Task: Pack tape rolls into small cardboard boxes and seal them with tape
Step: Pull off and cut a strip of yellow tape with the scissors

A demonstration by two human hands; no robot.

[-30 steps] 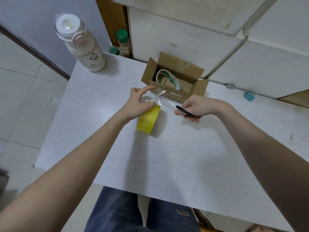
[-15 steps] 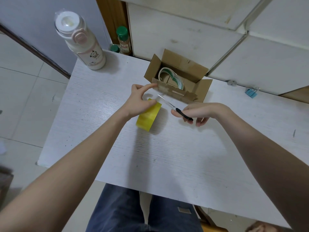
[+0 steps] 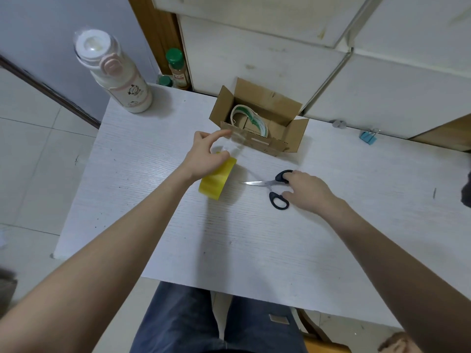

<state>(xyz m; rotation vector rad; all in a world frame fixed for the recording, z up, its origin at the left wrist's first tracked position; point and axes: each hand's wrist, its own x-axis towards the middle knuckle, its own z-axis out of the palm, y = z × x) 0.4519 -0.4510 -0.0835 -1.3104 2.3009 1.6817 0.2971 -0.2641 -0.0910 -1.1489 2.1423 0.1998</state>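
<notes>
A small open cardboard box [image 3: 293, 138] stands at the back of the white table [image 3: 254, 238], with a white and green tape roll [image 3: 251, 118] upright inside. My left hand [image 3: 206, 156] grips a yellow tape roll [image 3: 216, 179] and holds a clear strip of tape [image 3: 235, 145] stuck to its raised forefinger, close to the box's front flap. Black-handled scissors [image 3: 274, 186] lie flat on the table to the right of the yellow roll. My right hand [image 3: 305, 192] rests over their handles with the fingers spread.
A white and pink bottle [image 3: 114, 77] stands at the table's back left corner. Two green-capped bottles [image 3: 175, 68] sit behind the table edge. A blue binder clip [image 3: 368, 137] lies at the back right. My legs are under the front edge.
My right hand has moved right and down and laid the scissors on the table. The tape strip is now cut free and hangs from my left forefinger.
</notes>
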